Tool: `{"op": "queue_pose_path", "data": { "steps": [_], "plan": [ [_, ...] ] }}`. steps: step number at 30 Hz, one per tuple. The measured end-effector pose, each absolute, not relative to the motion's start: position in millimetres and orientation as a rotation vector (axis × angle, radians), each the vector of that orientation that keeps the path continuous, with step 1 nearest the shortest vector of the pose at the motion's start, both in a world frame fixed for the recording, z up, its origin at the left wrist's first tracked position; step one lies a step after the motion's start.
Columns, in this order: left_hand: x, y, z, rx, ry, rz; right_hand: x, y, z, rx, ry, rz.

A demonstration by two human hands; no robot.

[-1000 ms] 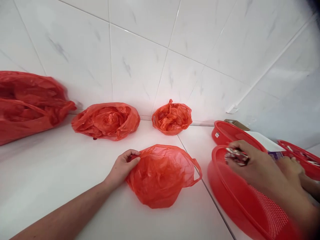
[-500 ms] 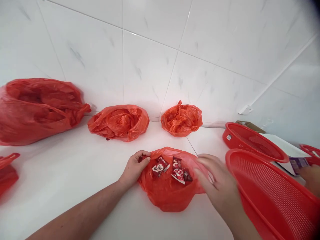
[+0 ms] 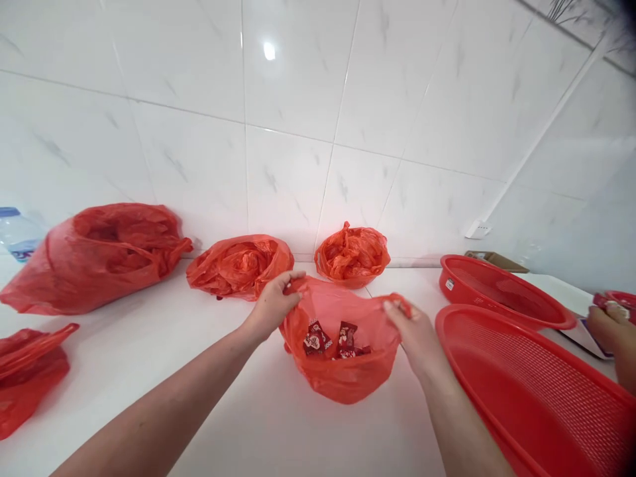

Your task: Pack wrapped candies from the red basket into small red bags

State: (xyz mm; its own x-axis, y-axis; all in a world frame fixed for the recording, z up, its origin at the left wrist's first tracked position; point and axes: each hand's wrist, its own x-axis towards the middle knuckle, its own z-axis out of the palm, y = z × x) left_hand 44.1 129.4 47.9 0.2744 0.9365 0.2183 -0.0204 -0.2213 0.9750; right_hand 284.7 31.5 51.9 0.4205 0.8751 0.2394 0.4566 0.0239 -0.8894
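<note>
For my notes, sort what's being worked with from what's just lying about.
In use: left hand, right hand, red plastic bag, small red packets.
Lying about: other red bags, red mesh basket, red basin, water bottle.

Left hand (image 3: 271, 308) and right hand (image 3: 412, 334) are bare, forearms (image 3: 163, 404) too (both slim).

Wrapped sweets (image 3: 322, 341) are lying inside the nearest bag (image 3: 342, 377) on the tabletop (image 3: 218, 417), with two more bags (image 3: 238, 267) sitting behind it by the wall (image 3: 288, 132) and two baskets (image 3: 527, 391) sitting to its right.
</note>
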Motion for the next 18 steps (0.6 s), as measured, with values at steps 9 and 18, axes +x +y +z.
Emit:
{"op": "queue_pose_path", "data": {
  "steps": [9,18],
  "plan": [
    [-8,130,118,1.735,0.807,1.121,296,36,116,-1.204,-0.932,0.525],
    [-40,117,124,2.038,1.331,0.87,296,61,83,-1.154,-0.854,0.691]
  ]
}}
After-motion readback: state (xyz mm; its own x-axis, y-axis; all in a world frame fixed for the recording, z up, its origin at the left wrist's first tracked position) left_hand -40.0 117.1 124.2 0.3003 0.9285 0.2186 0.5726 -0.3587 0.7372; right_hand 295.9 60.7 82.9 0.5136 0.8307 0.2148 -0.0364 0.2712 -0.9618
